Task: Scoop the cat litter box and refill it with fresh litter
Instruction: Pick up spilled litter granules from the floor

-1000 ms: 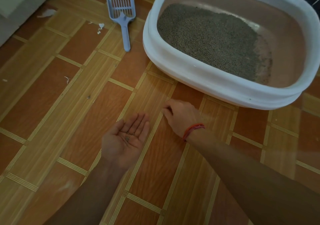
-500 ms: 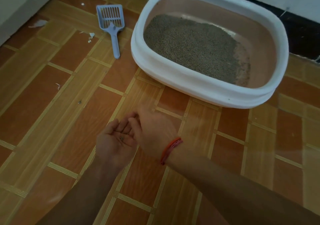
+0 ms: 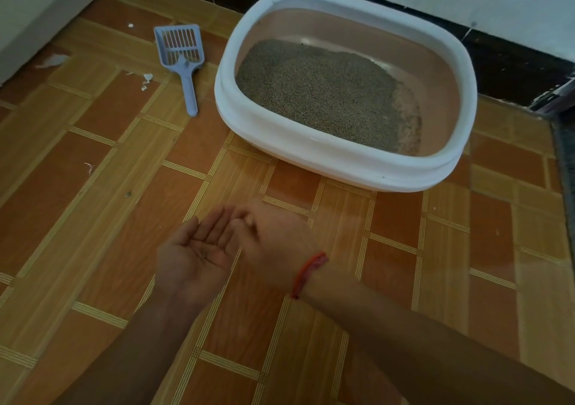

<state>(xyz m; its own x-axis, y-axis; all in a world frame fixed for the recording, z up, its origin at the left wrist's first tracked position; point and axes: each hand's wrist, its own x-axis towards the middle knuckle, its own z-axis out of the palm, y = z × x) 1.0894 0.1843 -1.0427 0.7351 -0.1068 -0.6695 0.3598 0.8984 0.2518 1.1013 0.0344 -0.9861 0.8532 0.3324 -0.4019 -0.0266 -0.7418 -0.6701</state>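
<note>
Hands [image 3: 237, 242] together before litter box [image 3: 342, 162]

Upturned left hand [image 3: 196, 260] carries grains [image 3: 205, 252]; blurred right hand [image 3: 275, 238] seemingly touches it.

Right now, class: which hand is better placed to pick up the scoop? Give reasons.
Probably the right hand: it hovers palm down, seemingly free. The left hand lies palm up carrying litter grains, though the scoop lies to the left.

Floor [image 3: 93, 249]: litter box [image 3: 311, 155], scoop [image 3: 186, 71], maybe scraps [image 3: 147, 78]
</note>
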